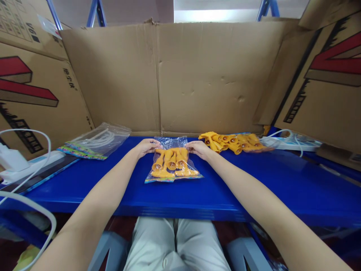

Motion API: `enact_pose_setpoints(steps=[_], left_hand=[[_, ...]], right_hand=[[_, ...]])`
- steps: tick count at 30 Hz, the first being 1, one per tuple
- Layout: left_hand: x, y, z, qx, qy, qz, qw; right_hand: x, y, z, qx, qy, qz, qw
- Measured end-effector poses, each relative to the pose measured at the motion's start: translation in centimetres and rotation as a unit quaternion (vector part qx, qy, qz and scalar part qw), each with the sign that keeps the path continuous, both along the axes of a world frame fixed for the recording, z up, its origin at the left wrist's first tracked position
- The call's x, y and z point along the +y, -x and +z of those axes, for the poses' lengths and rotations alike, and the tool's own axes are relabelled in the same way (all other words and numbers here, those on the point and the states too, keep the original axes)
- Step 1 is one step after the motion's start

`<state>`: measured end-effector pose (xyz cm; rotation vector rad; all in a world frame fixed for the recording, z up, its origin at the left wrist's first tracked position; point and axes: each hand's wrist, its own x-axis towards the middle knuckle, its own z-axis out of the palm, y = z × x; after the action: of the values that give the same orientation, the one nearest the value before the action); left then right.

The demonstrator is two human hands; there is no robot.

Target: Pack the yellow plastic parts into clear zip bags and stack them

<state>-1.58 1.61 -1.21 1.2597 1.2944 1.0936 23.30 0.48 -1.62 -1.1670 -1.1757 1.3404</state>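
Observation:
A clear plastic bag [174,142] lies on the blue tabletop [180,197] in front of me, its colourful printed strip along the near edge. Inside it are several orange hollow pieces [170,160] with round open ends. My left hand [147,146] pinches the bag's far left corner, fingers closed on the plastic. At the far right corner, my right hand [199,148] likewise holds the bag between thumb and fingers. To the right, beyond my right hand, lies a pile of similar loose orange pieces [221,141], beside another bag of them [252,142].
Cardboard panels [214,79] wall off the back and both sides. At left lie clear bags [97,141] with a printed strip, a power strip [34,162] and a dark flat device [53,169]. White cables [42,205] loop at the left edge; another power strip [299,143] sits right.

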Motion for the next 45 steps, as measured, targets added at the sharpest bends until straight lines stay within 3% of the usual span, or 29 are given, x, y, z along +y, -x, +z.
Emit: enact_pose_setpoints(steps=[7, 12, 22, 25, 27, 30, 32, 34, 37, 40, 45], left_hand=[[-0.2, 1.4, 0.1, 0.025, 0.004, -0.070, 0.997], [-0.4, 1.2, 0.3, 0.036, 0.006, -0.071, 0.997], [0.2, 0.7, -0.1, 0.063, -0.057, -0.026, 0.996], [0.5, 0.4, -0.3, 0.125, -0.087, -0.015, 0.988], [0.6, 0.2, -0.3, 0.182, -0.114, -0.004, 0.977], [0.5, 0.0, -0.2, 0.310, -0.181, -0.001, 0.933], [0.4, -0.1, 0.0, 0.413, -0.238, -0.009, 0.879], [0.2, -0.4, 0.2, 0.502, -0.276, -0.019, 0.820], [-0.2, -0.7, 0.4, 0.599, -0.283, -0.031, 0.748], [-0.6, -1.0, 0.6, 0.662, -0.272, -0.037, 0.698], [-1.3, -1.5, 1.0, 0.690, -0.278, -0.033, 0.668]], right_hand=[[0.1, -0.1, 0.0, -0.002, 0.002, -0.008, 1.000], [-0.1, -0.2, 0.0, 0.012, -0.020, 0.024, 0.999], [0.3, -0.2, -0.2, -0.029, -0.027, -0.015, 0.999], [0.5, -0.3, -0.3, -0.094, -0.059, -0.020, 0.994], [0.7, -0.4, -0.4, -0.195, -0.129, -0.017, 0.972], [0.8, -0.9, -0.4, -0.381, -0.264, -0.011, 0.886], [0.8, -1.2, -0.4, -0.465, -0.307, -0.006, 0.831], [0.9, -1.4, -0.5, -0.498, -0.318, 0.007, 0.807], [1.0, -1.5, -0.7, -0.486, -0.328, 0.031, 0.810], [1.2, -1.5, -0.9, -0.431, -0.320, 0.042, 0.843], [1.4, -1.3, -1.2, -0.348, -0.293, 0.032, 0.890]])
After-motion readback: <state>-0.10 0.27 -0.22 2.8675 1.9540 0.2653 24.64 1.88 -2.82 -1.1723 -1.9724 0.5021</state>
